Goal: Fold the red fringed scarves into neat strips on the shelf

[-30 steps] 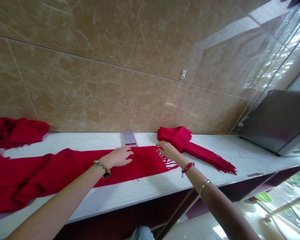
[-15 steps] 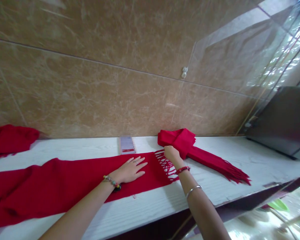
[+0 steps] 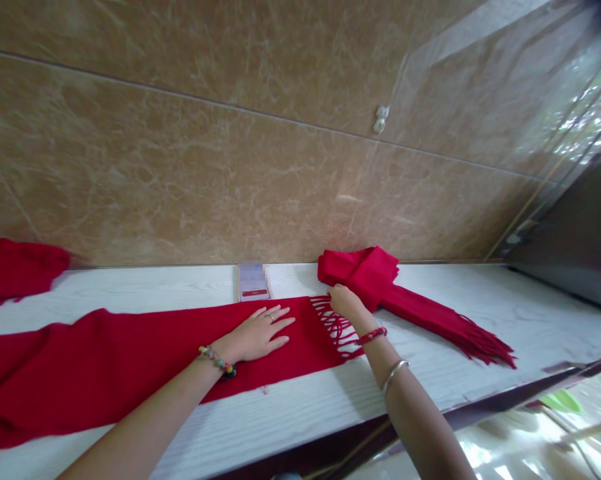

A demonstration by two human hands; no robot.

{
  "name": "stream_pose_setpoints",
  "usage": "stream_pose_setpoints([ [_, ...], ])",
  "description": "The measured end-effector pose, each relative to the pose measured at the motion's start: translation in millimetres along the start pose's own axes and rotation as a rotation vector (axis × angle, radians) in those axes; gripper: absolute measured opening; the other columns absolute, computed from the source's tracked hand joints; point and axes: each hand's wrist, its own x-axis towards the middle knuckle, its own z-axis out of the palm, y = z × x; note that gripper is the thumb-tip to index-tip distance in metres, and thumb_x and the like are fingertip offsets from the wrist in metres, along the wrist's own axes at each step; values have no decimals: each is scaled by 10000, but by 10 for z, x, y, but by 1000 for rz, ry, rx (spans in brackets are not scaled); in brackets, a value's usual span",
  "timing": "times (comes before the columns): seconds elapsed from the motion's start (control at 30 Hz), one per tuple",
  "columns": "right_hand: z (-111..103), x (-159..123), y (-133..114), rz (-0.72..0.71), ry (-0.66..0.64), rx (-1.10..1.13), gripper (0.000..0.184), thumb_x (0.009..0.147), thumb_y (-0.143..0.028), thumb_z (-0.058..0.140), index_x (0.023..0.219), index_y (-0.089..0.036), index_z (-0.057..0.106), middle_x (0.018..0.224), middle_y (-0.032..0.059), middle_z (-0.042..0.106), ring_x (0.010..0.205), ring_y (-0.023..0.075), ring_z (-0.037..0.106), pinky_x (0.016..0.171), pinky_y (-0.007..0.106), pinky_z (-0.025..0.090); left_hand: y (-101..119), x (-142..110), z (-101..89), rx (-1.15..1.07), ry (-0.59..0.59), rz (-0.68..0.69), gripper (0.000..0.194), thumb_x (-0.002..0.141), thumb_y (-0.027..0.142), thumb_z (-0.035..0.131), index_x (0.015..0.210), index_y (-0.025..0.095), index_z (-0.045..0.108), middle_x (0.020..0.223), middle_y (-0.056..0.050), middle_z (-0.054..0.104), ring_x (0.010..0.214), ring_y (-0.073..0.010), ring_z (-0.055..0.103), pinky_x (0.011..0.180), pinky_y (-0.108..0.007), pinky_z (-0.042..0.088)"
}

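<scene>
A long red scarf lies spread along the white counter, its fringed end towards the right. My left hand rests flat on the cloth near that end, fingers spread. At the fringe, my right hand is closed, its fingers pinched on the strands by the far corner; the fingertips are partly hidden. Just behind it sits a second red scarf, folded and crossed over itself, with a fringed tail pointing right.
Against the tiled wall lies a phone-like flat object. More bunched red cloth is at the far left. A dark box-shaped thing stands on the right end of the counter. A green basin shows below.
The view has shifted slightly, moving the wall and counter in the picture. Both hands keep their places on the scarf, the left flat and the right at the fringe.
</scene>
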Motion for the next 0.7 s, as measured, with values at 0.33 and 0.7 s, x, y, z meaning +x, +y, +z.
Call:
stream_pose_setpoints([
  [0.33,-103,-75,-131,-128,-45,86,312,826,-83,387,987,-146,647,1001,98,662,925,151,606,807,202,421,-20,21,37,17,53,16,461,902,458,296,1311,257,368,1414,-31,294,1302,-192,232,1047,-357,181],
  [0.7,-152,-103,-48,-85,-33,53,345,836,-91,366,1048,-174,626,1041,81,651,957,131,593,819,180,409,-46,27,51,12,65,27,464,899,462,299,1306,255,375,1413,-35,296,1295,-190,249,1038,-354,195],
])
